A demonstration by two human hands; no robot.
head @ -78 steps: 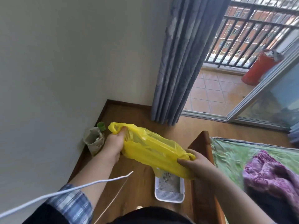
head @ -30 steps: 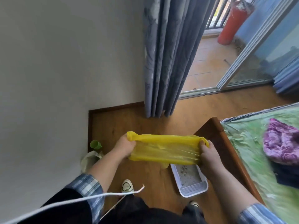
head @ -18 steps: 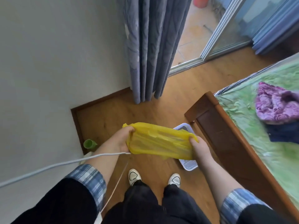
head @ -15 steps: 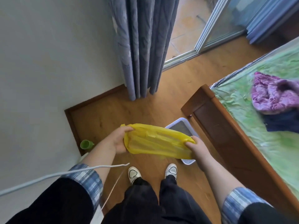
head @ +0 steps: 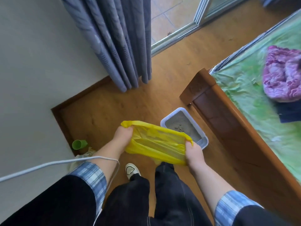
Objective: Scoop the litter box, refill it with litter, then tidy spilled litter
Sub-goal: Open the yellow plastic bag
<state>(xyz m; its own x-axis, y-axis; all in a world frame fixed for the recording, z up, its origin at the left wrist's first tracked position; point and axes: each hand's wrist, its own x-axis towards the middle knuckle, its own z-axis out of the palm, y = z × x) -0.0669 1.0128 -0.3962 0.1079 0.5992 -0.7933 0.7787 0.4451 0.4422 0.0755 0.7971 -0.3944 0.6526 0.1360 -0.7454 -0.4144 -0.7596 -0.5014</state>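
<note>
The left hand (head: pixel 122 136) gripped one bunched end of the yellow bag (head: pixel 156 144) and the right hand (head: pixel 193 154) pinched the other, pulling it taut above the floor (head: pixel 105 110). The litter box (head: pixel 205 141) sat on the floor just beyond the bag, beside the bed frame (head: pixel 228 121) (grey litter inside). Pulled harder, the thin plastic could tear and later leak scooped waste.

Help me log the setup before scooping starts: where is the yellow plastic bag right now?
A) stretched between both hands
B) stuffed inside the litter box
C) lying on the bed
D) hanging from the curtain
A: the left hand and the right hand each grip one end of the yellow plastic bag, which is held in the air in front of the litter box.
</note>
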